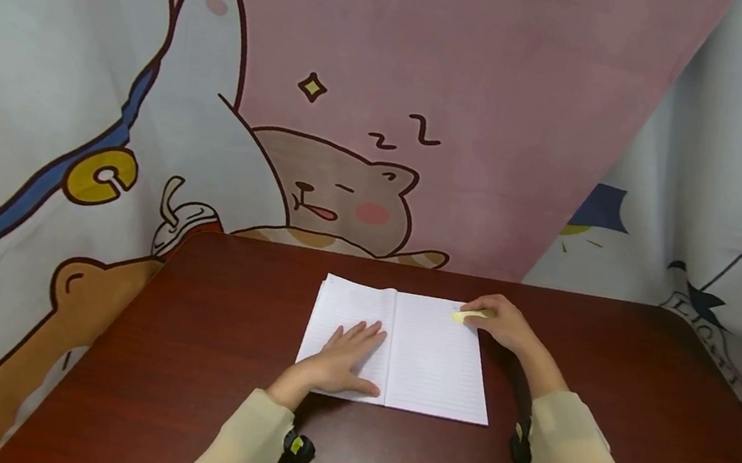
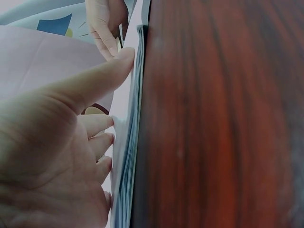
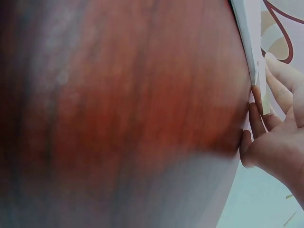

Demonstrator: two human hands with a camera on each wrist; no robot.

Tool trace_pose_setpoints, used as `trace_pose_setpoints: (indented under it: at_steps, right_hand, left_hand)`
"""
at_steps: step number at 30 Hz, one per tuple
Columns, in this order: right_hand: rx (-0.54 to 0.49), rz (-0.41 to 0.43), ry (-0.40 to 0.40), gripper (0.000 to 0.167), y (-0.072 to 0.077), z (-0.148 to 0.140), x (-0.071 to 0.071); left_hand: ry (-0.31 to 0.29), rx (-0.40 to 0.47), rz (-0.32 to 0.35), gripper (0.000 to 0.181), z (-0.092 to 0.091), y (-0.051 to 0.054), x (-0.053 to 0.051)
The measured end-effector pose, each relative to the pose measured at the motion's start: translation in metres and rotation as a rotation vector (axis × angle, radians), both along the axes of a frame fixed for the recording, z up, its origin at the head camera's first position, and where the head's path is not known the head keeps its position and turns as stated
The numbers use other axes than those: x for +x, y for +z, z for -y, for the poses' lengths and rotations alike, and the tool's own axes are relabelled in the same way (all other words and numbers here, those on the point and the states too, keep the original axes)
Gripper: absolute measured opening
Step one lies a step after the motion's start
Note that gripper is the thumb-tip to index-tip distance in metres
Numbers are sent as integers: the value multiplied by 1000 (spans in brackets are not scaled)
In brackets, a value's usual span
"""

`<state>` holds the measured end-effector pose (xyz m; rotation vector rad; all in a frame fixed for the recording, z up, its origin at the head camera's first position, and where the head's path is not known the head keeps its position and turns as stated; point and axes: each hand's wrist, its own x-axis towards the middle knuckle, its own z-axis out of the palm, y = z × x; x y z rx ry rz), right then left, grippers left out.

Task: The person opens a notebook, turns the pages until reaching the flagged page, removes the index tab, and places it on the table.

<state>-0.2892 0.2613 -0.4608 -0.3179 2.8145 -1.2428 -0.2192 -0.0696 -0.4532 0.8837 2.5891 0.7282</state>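
Observation:
An open notebook (image 1: 434, 365) with lined white pages lies on the table. My left hand (image 1: 344, 361) rests on its left page with fingers spread and straight, the thumb reaching toward the centre fold. Seen edge-on in the left wrist view, the page stack (image 2: 128, 166) lies under that hand's fingertips. At the upper right corner of the right page, my right hand (image 1: 503, 323) pinches a small pale yellow strip (image 1: 465, 317) between thumb and fingers. The strip (image 3: 266, 103) shows narrow and flat in the right wrist view; its exact kind is unclear.
The dark reddish-brown table (image 1: 209, 335) extends on both sides of the notebook. Behind its far edge hangs a cloth (image 1: 498, 123) with cartoon animals. A black band with a small device (image 1: 298, 449) sits at the left wrist.

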Motion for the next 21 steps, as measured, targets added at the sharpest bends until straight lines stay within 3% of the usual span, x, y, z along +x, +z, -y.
trace_pose_setpoints:
  at_steps: [21]
  right_hand:
    - [1, -23, -60, 16, -2, 1, -4]
  left_hand:
    - [-3, 3, 5, 89, -1, 0, 1]
